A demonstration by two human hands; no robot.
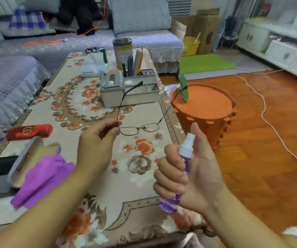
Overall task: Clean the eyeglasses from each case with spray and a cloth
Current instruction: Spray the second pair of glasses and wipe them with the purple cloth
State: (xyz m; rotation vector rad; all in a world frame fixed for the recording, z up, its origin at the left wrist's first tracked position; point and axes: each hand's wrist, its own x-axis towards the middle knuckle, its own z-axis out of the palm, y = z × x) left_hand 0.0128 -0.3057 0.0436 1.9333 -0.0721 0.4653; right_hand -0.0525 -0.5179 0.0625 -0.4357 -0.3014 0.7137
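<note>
Two hands work above the counter (140,176): the left hand (97,140) pinches the eyeglasses (140,129) by one temple, the right hand (188,169) grips the purple spray bottle (179,169) upright, just beside them.

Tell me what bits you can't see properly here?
- Red case, head view: closed, contents hidden.
- Spray bottle: right hand covers its label.
- Glasses: left hand hides one lens edge.
- Open case: purple cloth covers part; blurred.
</note>
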